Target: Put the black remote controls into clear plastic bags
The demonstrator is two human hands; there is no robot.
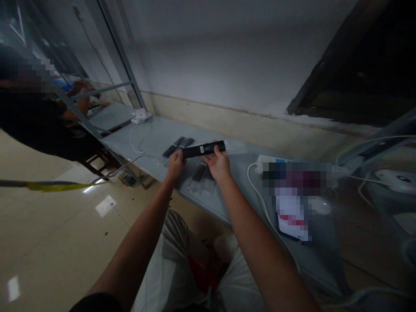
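Note:
Both my hands hold a long black remote control (203, 149) level above the grey table (146, 138). My left hand (176, 164) grips its left end, fingers closed. My right hand (219, 165) supports it from below near the middle, fingers curled around it. Beyond my left hand, two more dark remotes (178, 145) lie on the table. Under my hands lies a clear plastic bag (201, 175) with a dark item inside.
A white power strip (141, 116) with a trailing cable sits at the table's far left. Another white box (264, 162) with a cord lies right of my hands, beside a blurred item. Another person (32, 117) sits at the far left. A white fan (390, 182) stands right.

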